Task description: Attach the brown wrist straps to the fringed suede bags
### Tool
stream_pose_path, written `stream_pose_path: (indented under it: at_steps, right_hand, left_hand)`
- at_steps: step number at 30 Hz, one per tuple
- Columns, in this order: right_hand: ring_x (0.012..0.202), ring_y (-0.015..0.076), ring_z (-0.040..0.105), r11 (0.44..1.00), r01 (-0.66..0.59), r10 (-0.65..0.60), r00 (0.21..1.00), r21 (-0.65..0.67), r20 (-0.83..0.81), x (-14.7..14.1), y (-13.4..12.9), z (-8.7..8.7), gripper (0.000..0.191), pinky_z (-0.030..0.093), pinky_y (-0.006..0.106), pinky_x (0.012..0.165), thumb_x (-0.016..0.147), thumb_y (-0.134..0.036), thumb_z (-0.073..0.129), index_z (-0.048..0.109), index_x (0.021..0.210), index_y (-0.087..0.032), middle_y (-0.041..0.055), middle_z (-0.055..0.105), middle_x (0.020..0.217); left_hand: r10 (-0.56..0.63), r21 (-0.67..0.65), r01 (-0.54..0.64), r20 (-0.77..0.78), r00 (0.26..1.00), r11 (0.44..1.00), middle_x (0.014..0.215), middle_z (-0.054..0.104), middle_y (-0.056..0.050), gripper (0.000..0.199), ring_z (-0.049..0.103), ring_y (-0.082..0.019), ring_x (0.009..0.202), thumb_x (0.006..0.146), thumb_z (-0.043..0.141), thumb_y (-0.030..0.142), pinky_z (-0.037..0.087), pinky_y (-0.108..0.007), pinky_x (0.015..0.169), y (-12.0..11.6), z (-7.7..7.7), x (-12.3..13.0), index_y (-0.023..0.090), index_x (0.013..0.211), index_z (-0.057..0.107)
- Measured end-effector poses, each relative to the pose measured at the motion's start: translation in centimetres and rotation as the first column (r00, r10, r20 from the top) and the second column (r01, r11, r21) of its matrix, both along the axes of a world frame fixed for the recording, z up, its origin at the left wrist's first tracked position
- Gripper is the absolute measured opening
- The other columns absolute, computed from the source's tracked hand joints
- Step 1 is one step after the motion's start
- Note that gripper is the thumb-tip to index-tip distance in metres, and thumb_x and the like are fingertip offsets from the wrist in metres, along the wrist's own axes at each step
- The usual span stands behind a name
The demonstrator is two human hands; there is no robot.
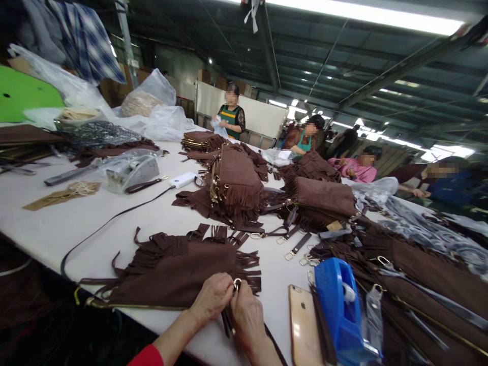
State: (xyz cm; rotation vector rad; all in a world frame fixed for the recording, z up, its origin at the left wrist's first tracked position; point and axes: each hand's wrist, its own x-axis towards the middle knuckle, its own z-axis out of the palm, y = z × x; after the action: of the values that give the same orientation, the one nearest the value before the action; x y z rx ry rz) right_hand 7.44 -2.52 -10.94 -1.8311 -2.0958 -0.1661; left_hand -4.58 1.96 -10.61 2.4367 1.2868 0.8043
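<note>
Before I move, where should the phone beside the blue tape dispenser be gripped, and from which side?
I'd probably take the phone by its left long edge, coming from the left with the nearer right hand. It lies flat, back up; that edge borders white tabletop, while a dark strap and the blue tape dispenser crowd its right side.

This is a factory workshop: dark brown, fringed, suede-like bags (183, 264) lie in quantity along a broad white counter (41, 229), coworkers in green cloth aprons (231, 121) stand beyond, and bright tubular lights (366, 13) hang beneath dark metal roofing (305, 58).
</note>
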Motion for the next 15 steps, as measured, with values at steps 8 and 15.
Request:
stream_pose_path:
  at_steps: [8,15]
  right_hand:
    - [0.070,0.0207,0.065,0.946,-0.043,-0.065,0.946,-0.322,-0.318,2.9,-2.8,1.8,0.023,0.042,0.026,0.058,0.085,-0.019,0.029,0.051,0.092,-0.017,0.0070,0.067,0.079]
    - [0.076,0.0180,0.061,0.922,-0.161,-0.103,0.774,-0.352,-0.624,3.1,-3.3,2.1,0.024,0.043,0.025,0.068,0.082,-0.026,0.034,0.057,0.087,-0.020,0.0046,0.066,0.081]
  left_hand:
    - [-0.184,0.026,0.186,-0.073,0.980,0.982,0.104,0.062,-0.006,0.045,0.055,-0.020,0.095,0.074,0.064,0.039,0.044,-0.032,0.085,-2.0,1.1,-3.2,0.019,0.112,0.052]
    - [0.107,0.246,-0.011,-0.380,0.919,0.969,0.130,0.049,-0.009,0.048,0.044,-0.028,0.120,0.084,0.050,0.031,0.035,-0.048,0.099,-3.7,-0.8,-12.2,0.024,0.130,0.039]
